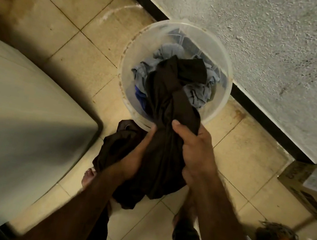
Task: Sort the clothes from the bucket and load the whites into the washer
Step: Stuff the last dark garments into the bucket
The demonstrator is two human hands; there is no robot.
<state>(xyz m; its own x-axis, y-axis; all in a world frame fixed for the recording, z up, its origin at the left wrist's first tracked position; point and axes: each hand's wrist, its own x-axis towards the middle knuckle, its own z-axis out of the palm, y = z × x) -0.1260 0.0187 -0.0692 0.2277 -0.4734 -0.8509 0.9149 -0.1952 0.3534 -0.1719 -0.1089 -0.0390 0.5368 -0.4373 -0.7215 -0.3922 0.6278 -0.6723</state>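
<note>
A clear plastic bucket (221, 100) stands on the tiled floor against the wall. Inside it lie grey-blue clothes (199, 94) and a bright blue piece (139, 96). A dark brown garment (170, 92) stretches from the bucket up into both hands. My left hand (136, 157) grips its lower bunch from the left. My right hand (194, 152) grips it from the right, thumb over the cloth. More dark cloth (115, 150) lies on the floor below the bucket. The white washer (19, 119) fills the left side; its opening is out of view.
A rough plastered wall with a black skirting strip (267, 117) runs diagonally behind the bucket. A cardboard box (312, 184) sits at the right edge. A dark brush or mop head (279, 238) lies at lower right. My bare feet (88, 177) stand on the tiles.
</note>
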